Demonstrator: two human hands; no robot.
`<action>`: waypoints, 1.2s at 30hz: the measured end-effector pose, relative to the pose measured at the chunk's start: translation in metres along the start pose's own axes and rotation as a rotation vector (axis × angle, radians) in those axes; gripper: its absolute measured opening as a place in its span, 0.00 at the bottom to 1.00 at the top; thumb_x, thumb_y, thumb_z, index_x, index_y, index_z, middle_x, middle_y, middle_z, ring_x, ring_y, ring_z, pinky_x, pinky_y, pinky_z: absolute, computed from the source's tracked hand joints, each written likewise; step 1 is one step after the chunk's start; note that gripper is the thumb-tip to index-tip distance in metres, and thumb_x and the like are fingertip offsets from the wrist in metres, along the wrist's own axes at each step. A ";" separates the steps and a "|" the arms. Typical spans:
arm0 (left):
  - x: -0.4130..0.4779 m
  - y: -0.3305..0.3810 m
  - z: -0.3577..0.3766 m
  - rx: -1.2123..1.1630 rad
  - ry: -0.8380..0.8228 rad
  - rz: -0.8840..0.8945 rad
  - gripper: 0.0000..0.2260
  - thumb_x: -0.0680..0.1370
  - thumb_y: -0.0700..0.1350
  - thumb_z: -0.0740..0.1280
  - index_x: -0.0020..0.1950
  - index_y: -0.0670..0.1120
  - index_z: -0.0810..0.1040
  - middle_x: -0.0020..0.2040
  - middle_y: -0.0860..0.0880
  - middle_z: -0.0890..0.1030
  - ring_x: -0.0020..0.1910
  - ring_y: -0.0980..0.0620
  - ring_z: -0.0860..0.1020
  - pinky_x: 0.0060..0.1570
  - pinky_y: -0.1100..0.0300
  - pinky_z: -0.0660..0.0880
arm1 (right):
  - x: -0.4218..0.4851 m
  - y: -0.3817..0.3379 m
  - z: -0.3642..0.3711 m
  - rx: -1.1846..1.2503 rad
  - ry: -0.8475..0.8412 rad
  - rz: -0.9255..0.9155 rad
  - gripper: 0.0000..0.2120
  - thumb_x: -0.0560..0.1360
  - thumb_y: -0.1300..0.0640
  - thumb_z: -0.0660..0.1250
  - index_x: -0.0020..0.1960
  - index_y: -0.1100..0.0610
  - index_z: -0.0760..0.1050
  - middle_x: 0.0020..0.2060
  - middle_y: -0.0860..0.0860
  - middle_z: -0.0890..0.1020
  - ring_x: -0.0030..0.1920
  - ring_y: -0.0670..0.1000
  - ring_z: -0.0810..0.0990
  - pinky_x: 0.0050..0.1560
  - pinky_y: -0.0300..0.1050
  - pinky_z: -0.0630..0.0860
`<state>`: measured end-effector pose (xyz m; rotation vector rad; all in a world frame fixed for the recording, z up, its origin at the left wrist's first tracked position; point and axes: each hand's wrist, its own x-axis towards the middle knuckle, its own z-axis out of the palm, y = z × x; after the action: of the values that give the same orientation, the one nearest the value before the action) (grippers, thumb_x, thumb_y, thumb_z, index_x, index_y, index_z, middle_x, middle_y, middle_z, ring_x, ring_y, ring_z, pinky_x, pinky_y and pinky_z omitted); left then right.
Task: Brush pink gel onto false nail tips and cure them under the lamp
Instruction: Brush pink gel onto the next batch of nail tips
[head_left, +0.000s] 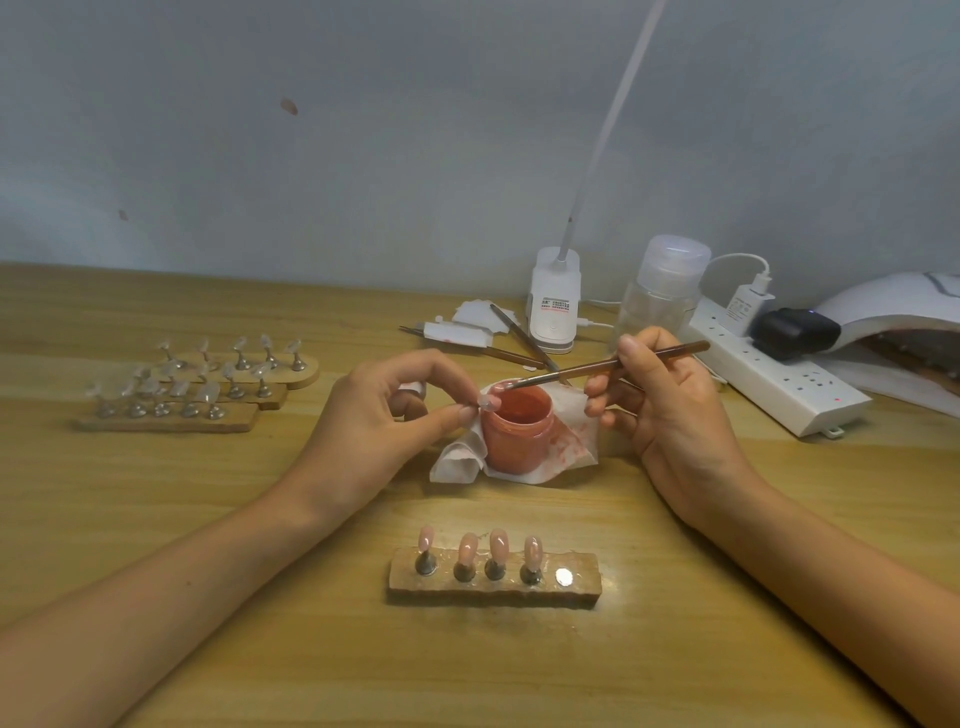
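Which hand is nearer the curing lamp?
Right. The right hand, holding the brush, is between the gel jar and the lamp; the left hand, pinching a nail tip, is beyond the jar.

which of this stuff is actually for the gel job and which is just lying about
In use: left hand pinching nail tip; right hand holding brush; pink gel jar; holder of painted tips; racks of clear tips; curing lamp.
Lying about: clear bottle, spare tools, white paper pieces.
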<state>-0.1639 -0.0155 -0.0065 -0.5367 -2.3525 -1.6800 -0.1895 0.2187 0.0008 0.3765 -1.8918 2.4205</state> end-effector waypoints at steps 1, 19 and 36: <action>0.000 0.000 0.000 -0.001 -0.001 -0.002 0.05 0.74 0.41 0.73 0.44 0.51 0.82 0.46 0.56 0.84 0.30 0.57 0.76 0.36 0.68 0.76 | 0.000 0.000 0.001 -0.011 -0.019 -0.003 0.09 0.74 0.50 0.65 0.44 0.56 0.70 0.33 0.52 0.82 0.33 0.48 0.81 0.31 0.36 0.77; 0.001 -0.004 0.000 0.064 0.035 -0.019 0.04 0.73 0.44 0.74 0.42 0.53 0.82 0.45 0.56 0.84 0.42 0.44 0.79 0.42 0.68 0.76 | -0.001 -0.001 0.000 -0.039 0.028 -0.037 0.08 0.77 0.52 0.63 0.44 0.56 0.69 0.32 0.51 0.82 0.32 0.47 0.81 0.31 0.36 0.77; 0.000 -0.002 -0.001 0.041 0.024 -0.043 0.03 0.73 0.47 0.74 0.43 0.54 0.82 0.42 0.45 0.84 0.43 0.39 0.80 0.44 0.41 0.78 | -0.001 0.000 0.000 -0.057 0.063 -0.037 0.07 0.81 0.55 0.61 0.44 0.56 0.69 0.31 0.51 0.82 0.31 0.47 0.80 0.31 0.36 0.77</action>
<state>-0.1648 -0.0168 -0.0081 -0.4600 -2.3921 -1.6433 -0.1887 0.2185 0.0011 0.3256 -1.9055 2.3205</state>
